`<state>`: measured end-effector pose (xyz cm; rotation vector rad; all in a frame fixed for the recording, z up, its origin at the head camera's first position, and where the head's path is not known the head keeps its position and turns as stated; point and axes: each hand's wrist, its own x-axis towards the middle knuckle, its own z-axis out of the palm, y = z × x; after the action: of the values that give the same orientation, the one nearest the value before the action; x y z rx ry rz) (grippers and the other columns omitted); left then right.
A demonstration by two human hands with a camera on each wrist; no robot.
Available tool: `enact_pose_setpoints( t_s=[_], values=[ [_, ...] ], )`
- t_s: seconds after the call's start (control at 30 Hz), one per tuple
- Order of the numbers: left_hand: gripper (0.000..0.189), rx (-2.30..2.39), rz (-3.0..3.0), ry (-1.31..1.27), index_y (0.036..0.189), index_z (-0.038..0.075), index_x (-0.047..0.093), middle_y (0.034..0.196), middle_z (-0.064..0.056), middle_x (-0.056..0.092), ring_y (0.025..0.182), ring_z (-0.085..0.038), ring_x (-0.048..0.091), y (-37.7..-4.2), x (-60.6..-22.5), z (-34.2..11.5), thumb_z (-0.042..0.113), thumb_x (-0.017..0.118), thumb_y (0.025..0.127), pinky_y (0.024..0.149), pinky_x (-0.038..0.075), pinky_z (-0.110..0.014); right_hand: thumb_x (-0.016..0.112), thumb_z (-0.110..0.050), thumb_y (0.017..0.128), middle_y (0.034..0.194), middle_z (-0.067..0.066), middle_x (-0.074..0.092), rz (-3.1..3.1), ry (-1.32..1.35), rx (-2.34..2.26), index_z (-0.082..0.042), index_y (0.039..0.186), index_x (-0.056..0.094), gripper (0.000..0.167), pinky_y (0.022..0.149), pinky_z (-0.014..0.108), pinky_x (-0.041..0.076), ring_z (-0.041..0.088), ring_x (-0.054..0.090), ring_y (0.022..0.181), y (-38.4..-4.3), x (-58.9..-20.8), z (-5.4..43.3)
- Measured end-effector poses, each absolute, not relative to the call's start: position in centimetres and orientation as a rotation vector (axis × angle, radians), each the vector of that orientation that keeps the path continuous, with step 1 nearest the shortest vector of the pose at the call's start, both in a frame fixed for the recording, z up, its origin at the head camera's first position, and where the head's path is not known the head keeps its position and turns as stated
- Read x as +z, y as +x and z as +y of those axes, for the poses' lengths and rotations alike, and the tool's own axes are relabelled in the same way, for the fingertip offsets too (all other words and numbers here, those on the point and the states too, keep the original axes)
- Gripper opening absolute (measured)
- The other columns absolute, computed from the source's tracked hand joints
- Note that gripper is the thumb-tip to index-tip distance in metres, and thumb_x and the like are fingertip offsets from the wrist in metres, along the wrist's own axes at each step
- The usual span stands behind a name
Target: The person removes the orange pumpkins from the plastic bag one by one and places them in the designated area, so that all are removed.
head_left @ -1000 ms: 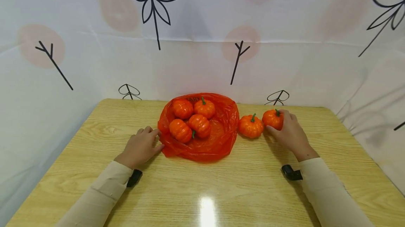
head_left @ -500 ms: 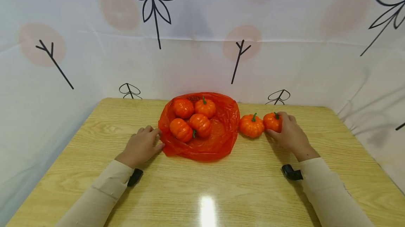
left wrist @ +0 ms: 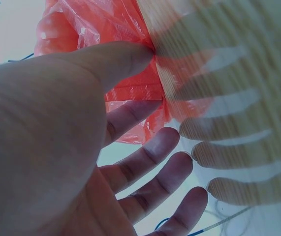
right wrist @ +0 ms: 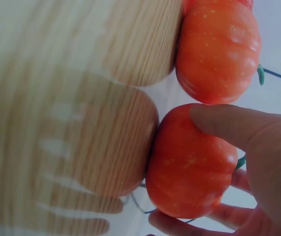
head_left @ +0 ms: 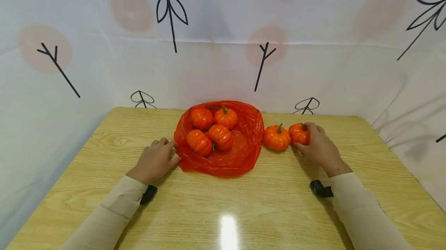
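Note:
An orange-red plastic bag [head_left: 240, 161] lies spread wide on the table, with several small orange pumpkins [head_left: 221, 137] inside it. My left hand [head_left: 155, 161] rests at its left edge; in the left wrist view the thumb and index finger touch the bag, the other fingers relaxed. Right of the bag sits a pumpkin with a green stem [head_left: 277, 138], close against the bag's side. Beside that one, my right hand [head_left: 319, 147] grips another pumpkin [right wrist: 192, 167], thumb on one side and fingers on the other. The gripped pumpkin appears to rest on the table.
The pale wooden table [head_left: 271, 211] has a glossy surface that reflects the hands and pumpkins. A white patterned cloth [head_left: 216, 68] hangs behind its back edge and along the sides.
The right fingers and the gripped pumpkin have shifted very slightly left, toward the neighbouring pumpkin. My left hand and the bag stay where they were.

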<state>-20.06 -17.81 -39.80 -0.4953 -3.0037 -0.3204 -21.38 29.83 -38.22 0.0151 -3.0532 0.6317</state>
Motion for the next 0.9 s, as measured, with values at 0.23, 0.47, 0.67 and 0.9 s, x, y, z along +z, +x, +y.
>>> enact_pose_setpoints(
  t_s=[0.23, 0.47, 0.67, 0.9],
  values=[
    [0.038, -0.319, -3.006, -0.494, 0.116, 0.009, 0.065, 0.108, -0.014, 0.063, 0.098, -0.036, 0.059, -20.1, -39.7, -17.8, 0.035, 0.073, 0.089, 0.075, 0.052, -0.054, 0.069, -0.038, 0.091, 0.152, 0.04, 0.02, -3.035, 0.007, 0.653, 0.003, 0.15, 0.025, 0.085, 0.09, 0.071, 0.045, 0.063, 0.05, 0.117, -21.4, -38.2, 29.6],
    [0.038, -0.323, -3.01, -0.495, 0.116, 0.009, 0.065, 0.108, -0.015, 0.063, 0.098, -0.037, 0.059, -20.0, -39.6, -17.8, 0.034, 0.073, 0.089, 0.075, 0.052, -0.054, 0.058, -0.029, 0.093, 0.151, 0.034, 0.028, -2.929, -0.027, 0.683, -0.001, 0.149, 0.033, 0.068, 0.093, 0.072, 0.041, 0.056, 0.038, 0.127, -21.3, -37.9, 29.2],
    [0.037, -0.322, -3.012, -0.492, 0.115, 0.009, 0.065, 0.108, -0.015, 0.062, 0.097, -0.036, 0.058, -20.0, -39.6, -17.7, 0.034, 0.073, 0.089, 0.074, 0.052, -0.053, 0.054, -0.022, 0.097, 0.144, 0.03, 0.039, -2.698, -0.015, 0.738, -0.001, 0.139, 0.047, 0.047, 0.096, 0.068, 0.039, 0.051, 0.035, 0.13, -20.9, -37.4, 28.5],
    [0.037, -0.333, -3.017, -0.486, 0.116, 0.009, 0.065, 0.108, -0.014, 0.062, 0.097, -0.035, 0.058, -20.0, -39.6, -17.7, 0.034, 0.073, 0.089, 0.075, 0.052, -0.053, 0.059, -0.007, 0.094, 0.133, 0.028, 0.049, -2.491, 0.133, 0.793, 0.002, 0.125, 0.057, 0.033, 0.096, 0.065, 0.04, 0.05, 0.041, 0.125, -20.7, -37.5, 27.2]
  ],
)
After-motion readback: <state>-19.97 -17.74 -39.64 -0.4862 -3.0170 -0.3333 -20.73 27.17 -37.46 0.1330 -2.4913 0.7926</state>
